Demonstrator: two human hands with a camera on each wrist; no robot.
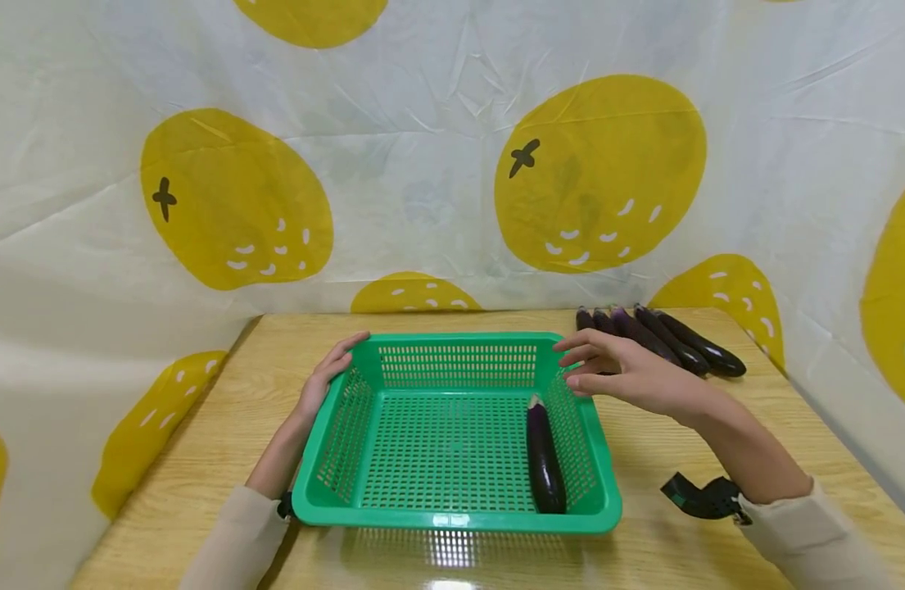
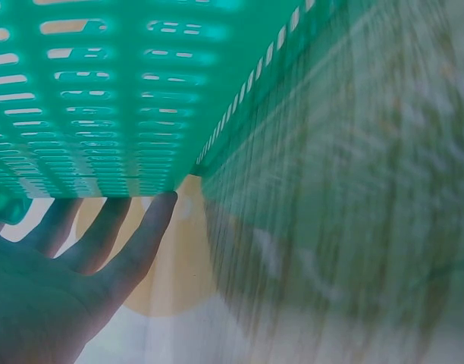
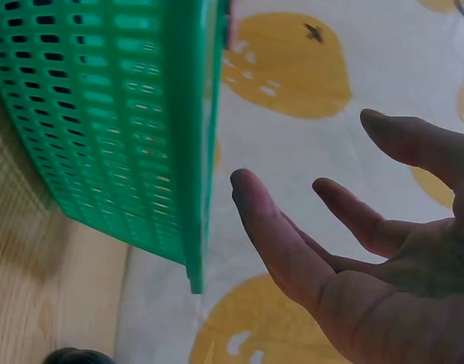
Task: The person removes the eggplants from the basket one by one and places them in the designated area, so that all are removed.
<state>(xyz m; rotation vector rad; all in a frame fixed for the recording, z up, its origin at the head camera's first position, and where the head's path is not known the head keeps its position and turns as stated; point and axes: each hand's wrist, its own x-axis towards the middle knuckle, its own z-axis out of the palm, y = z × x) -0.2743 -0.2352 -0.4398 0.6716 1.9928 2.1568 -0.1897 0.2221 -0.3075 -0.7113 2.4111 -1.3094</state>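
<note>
A green plastic basket (image 1: 455,519) with slotted walls sits on the wooden table. Inside it, along the right wall, lies one dark purple eggplant (image 1: 545,463), stem end away from me. My left hand (image 1: 325,378) rests against the basket's far left corner; the left wrist view shows its fingers (image 2: 141,246) extended against the outer wall. Over the far right corner of the basket hovers my right hand (image 1: 622,369), holding nothing. Its fingers (image 3: 281,243) are spread and slightly bent, apart from the rim in the right wrist view.
Several more eggplants (image 1: 691,340) lie side by side at the back right of the table (image 1: 725,442), partly hidden behind my right hand. A white curtain (image 1: 423,188) printed with yellow fruit hangs behind the table and along its sides.
</note>
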